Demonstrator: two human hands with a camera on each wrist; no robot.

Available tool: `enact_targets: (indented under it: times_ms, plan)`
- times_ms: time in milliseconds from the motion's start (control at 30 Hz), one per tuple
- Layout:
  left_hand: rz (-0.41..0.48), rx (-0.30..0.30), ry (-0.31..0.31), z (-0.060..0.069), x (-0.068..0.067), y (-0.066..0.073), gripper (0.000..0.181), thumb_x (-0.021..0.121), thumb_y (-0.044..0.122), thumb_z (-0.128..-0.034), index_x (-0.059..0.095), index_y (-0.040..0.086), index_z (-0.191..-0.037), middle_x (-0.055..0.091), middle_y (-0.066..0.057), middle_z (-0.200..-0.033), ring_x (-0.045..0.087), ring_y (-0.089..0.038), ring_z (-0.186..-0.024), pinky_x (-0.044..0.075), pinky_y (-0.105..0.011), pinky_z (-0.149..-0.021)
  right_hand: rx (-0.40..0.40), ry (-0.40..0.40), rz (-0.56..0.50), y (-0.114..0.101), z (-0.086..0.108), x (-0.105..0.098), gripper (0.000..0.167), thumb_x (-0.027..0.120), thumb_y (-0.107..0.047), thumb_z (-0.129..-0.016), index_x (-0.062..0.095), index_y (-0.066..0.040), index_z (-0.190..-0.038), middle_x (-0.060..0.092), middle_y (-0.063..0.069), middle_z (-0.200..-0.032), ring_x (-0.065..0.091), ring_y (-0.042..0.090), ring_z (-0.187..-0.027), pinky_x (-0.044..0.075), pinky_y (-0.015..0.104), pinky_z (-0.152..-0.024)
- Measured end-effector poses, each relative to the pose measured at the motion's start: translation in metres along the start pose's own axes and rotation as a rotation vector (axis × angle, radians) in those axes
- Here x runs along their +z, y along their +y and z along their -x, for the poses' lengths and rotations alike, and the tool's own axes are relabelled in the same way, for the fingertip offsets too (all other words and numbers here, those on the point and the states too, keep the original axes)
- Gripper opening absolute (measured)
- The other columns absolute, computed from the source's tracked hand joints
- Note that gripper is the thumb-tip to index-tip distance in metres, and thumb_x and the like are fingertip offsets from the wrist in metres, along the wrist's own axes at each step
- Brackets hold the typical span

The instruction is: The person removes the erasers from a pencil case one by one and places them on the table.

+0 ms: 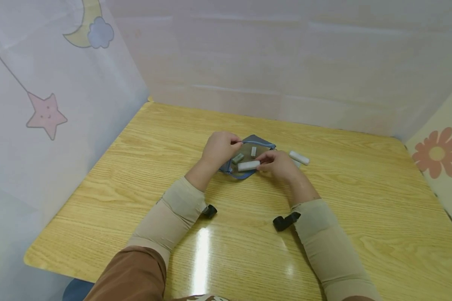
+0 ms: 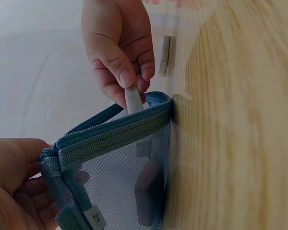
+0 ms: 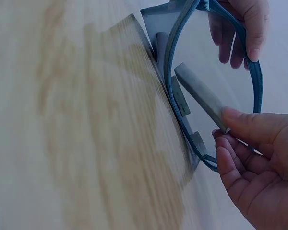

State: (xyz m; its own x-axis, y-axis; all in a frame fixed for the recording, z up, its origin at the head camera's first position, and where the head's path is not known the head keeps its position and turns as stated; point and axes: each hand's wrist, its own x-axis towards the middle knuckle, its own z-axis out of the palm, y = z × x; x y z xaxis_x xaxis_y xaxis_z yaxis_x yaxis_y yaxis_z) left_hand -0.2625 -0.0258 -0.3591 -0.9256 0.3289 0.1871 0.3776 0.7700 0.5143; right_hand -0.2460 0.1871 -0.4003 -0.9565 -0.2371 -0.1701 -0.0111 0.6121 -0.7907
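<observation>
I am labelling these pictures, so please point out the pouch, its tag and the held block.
Pouch [image 2: 113, 175]: left wrist view, on its mesh side.
Tag [image 2: 95, 218]: left wrist view, on its printed face.
Held block [image 3: 200, 95]: right wrist view, on its long face.

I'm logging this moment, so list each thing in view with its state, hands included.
Pouch: unzipped, mouth open
Left hand: pinching the pouch's rim
Right hand: pinching the held block
Held block: off the table, one end in the pouch's mouth
Green block: inside the pouch
Small block: inside the pouch
Loose white block: outside the pouch, on the table
</observation>
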Motion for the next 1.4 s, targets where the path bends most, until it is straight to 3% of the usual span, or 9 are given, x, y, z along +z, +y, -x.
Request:
enact_targets:
  times_ms: [600,900,1400]
  plan:
    - [0.019,-0.012,0.013,0.001,-0.001,0.001,0.016,0.060,0.027,-0.0891,0.075,0.019,-0.090,0.069,0.006,-0.087,0.060,-0.007,-0.075,0.047,-0.023,-0.066,0.009,0.078,-0.054,0.020,0.018,-0.038,0.034,0.069,-0.022,-0.082,0.063,-0.007,-0.112,0.061,0.013,-0.105,0.056,0.024,-0.095,0.047,0.039,-0.083]
    - [0.017,-0.010,0.019,0.001,-0.002,0.001,0.016,0.060,0.027,-0.0886,0.075,0.019,-0.090,0.069,0.007,-0.086,0.059,-0.008,-0.075,0.046,-0.023,-0.066,0.036,0.146,-0.079,0.027,0.033,-0.061,0.036,0.070,-0.022,-0.082,0.063,-0.004,-0.112,0.061,0.010,-0.100,0.054,0.020,-0.089,0.044,0.041,-0.082]
    - [0.001,0.003,0.014,0.000,-0.001,-0.002,0.018,0.059,0.028,-0.0896,0.074,0.018,-0.091,0.069,0.007,-0.086,0.060,-0.008,-0.075,0.047,-0.023,-0.066,0.101,0.181,-0.073,0.056,0.052,-0.097,0.050,0.066,-0.038,-0.082,0.057,-0.006,-0.119,0.053,0.011,-0.116,0.046,0.022,-0.103,0.038,0.042,-0.093]
